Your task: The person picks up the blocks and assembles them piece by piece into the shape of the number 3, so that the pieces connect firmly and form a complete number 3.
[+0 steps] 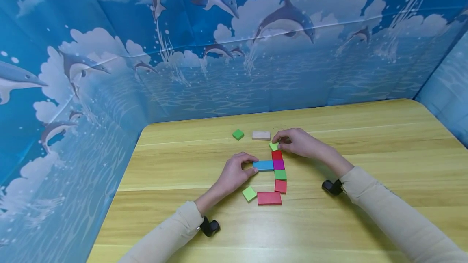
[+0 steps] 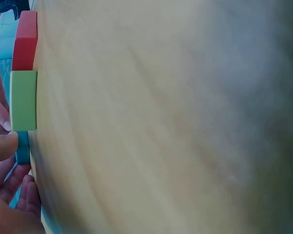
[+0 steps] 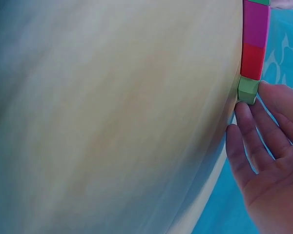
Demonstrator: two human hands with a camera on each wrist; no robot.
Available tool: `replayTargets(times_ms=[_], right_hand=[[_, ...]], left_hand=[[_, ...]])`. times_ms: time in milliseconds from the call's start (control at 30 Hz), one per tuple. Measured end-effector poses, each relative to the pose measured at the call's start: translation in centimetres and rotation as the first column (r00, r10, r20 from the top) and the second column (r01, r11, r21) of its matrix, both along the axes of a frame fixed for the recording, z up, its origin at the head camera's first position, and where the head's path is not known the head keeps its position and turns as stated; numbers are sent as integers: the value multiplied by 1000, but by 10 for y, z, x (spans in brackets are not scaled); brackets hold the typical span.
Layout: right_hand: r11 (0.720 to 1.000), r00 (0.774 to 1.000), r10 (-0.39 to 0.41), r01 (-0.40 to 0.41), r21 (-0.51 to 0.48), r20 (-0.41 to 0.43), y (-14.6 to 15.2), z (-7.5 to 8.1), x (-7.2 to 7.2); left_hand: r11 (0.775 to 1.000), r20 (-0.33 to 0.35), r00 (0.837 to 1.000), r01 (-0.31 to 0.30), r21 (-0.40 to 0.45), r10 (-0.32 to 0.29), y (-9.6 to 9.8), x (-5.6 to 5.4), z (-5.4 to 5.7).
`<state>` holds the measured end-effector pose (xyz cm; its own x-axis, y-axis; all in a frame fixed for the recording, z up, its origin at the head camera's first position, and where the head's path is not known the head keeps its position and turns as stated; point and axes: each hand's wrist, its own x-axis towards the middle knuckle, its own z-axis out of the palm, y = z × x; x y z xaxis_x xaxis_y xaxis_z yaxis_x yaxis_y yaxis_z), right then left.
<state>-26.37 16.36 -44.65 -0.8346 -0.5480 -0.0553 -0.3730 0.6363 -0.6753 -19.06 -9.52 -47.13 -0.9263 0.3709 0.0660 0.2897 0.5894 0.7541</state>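
Note:
My left hand [image 1: 237, 171] pinches the left end of a blue rectangular block [image 1: 264, 165] between thumb and fingers. The block's right end meets a purple block [image 1: 278, 164] in an upright row. That row also has a red block [image 1: 277, 155] above the purple one, then a green block [image 1: 280, 175] and a second red block [image 1: 280, 186] below. At the row's top, my right hand [image 1: 297, 143] pinches a light green block [image 1: 274, 146]. In the right wrist view, this light green block [image 3: 247, 90] sits against the red block [image 3: 252, 62], thumb and fingers around it.
A long red block [image 1: 269, 198] lies below the row, with a tilted light green block [image 1: 250, 194] at its left. Farther back are a green block [image 1: 238, 134] and a pale block [image 1: 261, 135]. Beyond the wooden table [image 1: 175, 149] hangs a dolphin-print cloth [image 1: 226, 88].

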Motion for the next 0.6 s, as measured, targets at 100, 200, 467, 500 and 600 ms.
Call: replayTargets(times_ms=[100,200,467,500,600], right_hand=[[1000,1000,3,-3,1,2,-1,1,0],[1000,1000,3,-3,6,2,0,2,1],[1000,1000,-10,10,-6,-20,3,6,9],[1000,1000,-11,11,-10,-28,4,7,11],[1000,999,-19,19,-18,-47,5,8,16]], left_hand=[[1000,5,1000,-2,2,2,0,0,0],[1000,9,1000,-3,2,3,0,0,0],[1000,1,1000,4,5,-4,-1,0,-1],[1000,1,1000,4,5,-4,-1,0,-1],[1000,1,1000,4,4,-4,-1,0,0]])
